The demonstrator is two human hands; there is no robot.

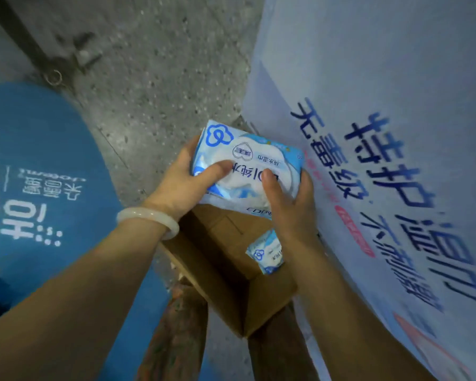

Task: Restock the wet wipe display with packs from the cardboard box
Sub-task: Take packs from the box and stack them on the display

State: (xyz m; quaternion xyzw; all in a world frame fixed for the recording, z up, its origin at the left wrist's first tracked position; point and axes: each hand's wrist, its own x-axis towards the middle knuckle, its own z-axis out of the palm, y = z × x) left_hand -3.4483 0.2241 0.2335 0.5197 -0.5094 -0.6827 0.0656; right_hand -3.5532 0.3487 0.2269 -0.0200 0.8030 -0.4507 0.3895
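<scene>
I am gripping a wet wipe pack (246,163) from both ends, left hand (180,182) and right hand (289,199) curled round it, above the open cardboard box (231,270) (another pack (267,254) is lying inside). I judge I am mid-lift; next I am carrying it to the display panel (382,133) beside me, whose shelf is out of view.

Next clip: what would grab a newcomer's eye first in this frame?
At centre, the left hand and right hand grip a blue-and-white wet wipe pack above the open cardboard box. The pale display panel with large blue lettering fills the right side.
</scene>
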